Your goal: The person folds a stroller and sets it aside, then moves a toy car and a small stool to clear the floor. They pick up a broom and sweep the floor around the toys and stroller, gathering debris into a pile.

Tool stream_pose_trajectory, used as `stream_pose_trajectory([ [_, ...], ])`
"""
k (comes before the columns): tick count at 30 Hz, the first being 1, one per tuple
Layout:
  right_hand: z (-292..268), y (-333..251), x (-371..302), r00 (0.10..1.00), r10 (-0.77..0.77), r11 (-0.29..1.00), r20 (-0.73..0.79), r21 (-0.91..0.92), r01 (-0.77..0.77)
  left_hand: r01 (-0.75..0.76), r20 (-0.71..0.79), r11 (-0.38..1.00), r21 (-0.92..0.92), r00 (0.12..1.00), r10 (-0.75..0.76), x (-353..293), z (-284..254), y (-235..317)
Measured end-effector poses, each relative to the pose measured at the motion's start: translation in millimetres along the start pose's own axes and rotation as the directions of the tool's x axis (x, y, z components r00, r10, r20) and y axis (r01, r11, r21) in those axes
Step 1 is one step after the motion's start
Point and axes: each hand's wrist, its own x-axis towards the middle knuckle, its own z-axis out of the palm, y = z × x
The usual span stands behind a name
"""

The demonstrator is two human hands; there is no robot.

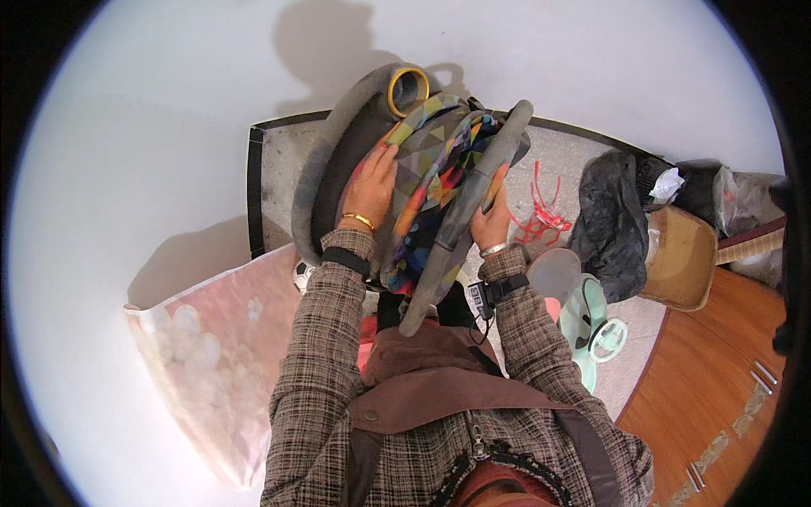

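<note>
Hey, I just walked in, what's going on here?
A person in a checked jacket is holding a bulky bundle of triangle-patterned fabric and grey padded edging in front of them. The left hand lies on its left side; the right hand is on its right, partly hidden by a grey tube-like edge. On the floor to the right are red strips and a black plastic bag.

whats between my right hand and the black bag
In the head view, thin red strips lie in a loose tangle on the pale floor between the right hand and the black bag.
</note>
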Motion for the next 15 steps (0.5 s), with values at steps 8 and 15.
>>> stream_pose_trajectory([
  [8,2.1,-4.7,-5.0,1.000,0.005,0.995,0.005,0.099,-0.005,-0.061,0.005,0.997,0.056,0.998,0.061,3.1,1.7,-21.6],
  [15,11.5,-0.2,-9.3,0.999,0.030,0.991,-0.028,0.129,-0.026,-0.114,0.019,0.991,0.070,0.993,0.113,8.6,-1.4,-27.6],
])
